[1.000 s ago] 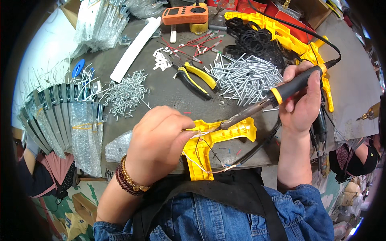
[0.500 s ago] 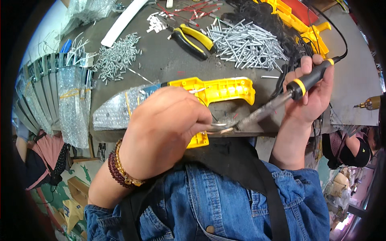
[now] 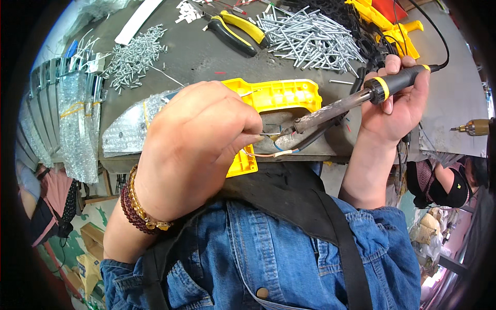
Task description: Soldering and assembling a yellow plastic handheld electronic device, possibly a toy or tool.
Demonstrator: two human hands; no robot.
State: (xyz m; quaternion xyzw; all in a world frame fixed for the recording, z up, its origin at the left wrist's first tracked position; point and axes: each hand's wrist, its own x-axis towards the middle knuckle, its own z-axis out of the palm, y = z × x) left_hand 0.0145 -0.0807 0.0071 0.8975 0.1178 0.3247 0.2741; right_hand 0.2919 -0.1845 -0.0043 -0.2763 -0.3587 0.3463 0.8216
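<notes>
1. I look down on a cluttered dark grey workbench [image 3: 206,54] that fills the upper view, with the edge of a blue denim jacket below it.
2. A loose heap of long silver nails [image 3: 310,36] lies at the far side of the bench, and a smaller scatter of short silver screws [image 3: 132,57] lies to its left; yellow-and-black pliers [image 3: 235,31] rest between them.
3. The yellow plastic tool housing [image 3: 279,95] sits at the near edge of the bench, partly under the left hand.
4. My left hand [image 3: 199,144] is closed over the housing, its fingertips pinching thin wires [image 3: 268,152] that stick out toward the right.
5. My right hand [image 3: 400,106] is wrapped around the black-and-yellow handle of a soldering iron [image 3: 336,111], whose dark metal tip angles down to the wires, just beside the left fingertips.
6. I judge burns the main risk: the tip is very near the pinching fingers and the plastic shell, so a small slip could scorch skin or melt the housing.
7. The iron's black cord trails over the bench; a snag could jerk the tip off the joint.
</notes>
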